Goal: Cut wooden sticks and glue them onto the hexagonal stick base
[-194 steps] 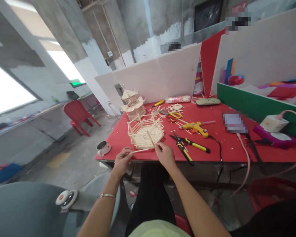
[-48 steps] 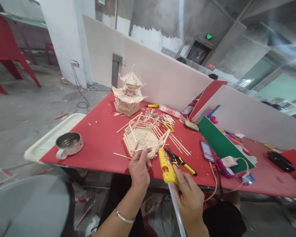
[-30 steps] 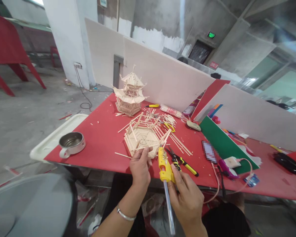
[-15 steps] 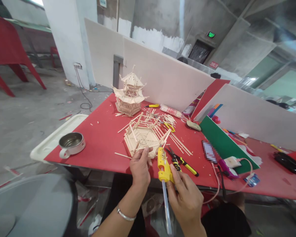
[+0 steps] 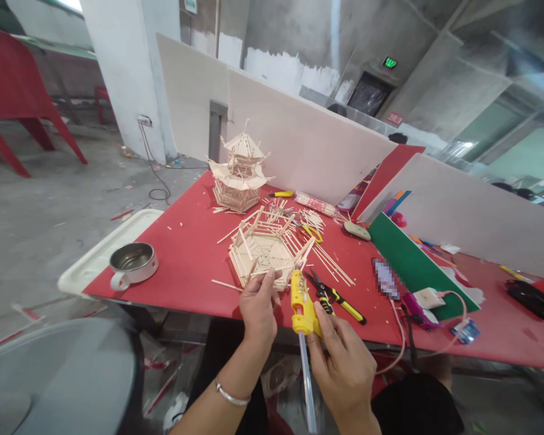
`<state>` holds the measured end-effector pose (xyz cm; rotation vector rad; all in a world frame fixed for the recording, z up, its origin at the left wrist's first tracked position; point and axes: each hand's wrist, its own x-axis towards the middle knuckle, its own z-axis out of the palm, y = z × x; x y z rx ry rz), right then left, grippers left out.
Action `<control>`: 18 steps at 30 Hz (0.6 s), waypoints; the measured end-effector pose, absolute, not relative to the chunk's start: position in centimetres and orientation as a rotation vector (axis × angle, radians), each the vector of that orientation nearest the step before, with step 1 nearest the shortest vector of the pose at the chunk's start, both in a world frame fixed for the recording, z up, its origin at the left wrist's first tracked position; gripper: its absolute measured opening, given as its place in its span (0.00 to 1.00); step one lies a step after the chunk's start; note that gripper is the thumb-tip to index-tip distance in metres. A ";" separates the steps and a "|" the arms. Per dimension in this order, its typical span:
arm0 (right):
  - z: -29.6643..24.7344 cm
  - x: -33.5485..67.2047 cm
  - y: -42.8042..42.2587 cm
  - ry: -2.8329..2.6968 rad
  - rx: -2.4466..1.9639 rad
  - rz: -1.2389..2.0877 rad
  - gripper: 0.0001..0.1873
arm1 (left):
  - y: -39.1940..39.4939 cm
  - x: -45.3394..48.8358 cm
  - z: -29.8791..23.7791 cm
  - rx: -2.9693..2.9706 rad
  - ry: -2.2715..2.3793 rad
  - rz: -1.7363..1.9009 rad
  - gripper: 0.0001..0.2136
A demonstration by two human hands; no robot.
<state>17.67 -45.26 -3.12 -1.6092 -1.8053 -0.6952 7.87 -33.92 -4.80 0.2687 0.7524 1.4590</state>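
Note:
My right hand is closed around the handle of a yellow hot glue gun. A clear glue stick sticks out of the gun's back end, and its nozzle points away from me at the right front corner of a wooden stick frame. This frame is six-sided, with a flat floor of sticks and several slanting posts. My left hand pinches at the frame's near edge; the fingertips hide exactly which part they grip. Behind the frame stands a small stick pagoda with tiered roofs.
Black-and-yellow pliers lie right of the glue gun. Loose sticks and orange-handled pliers are scattered behind. A metal cup stands at the table's left edge. A green board, phone and charging cable occupy the right.
The whole view has shifted very slightly. Both hands, the glue gun and the frame keep practically the same places relative to each other.

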 end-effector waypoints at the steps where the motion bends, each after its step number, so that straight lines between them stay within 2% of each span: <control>1: -3.2 17.7 -45.3 -1.803 -1.610 -0.697 0.31 | -33.9 7.9 -4.8 0.271 0.753 1.459 0.13; 18: -3.1 17.5 -45.3 -1.782 -1.617 -0.700 0.28 | -33.7 8.1 -5.0 0.294 0.769 1.472 0.14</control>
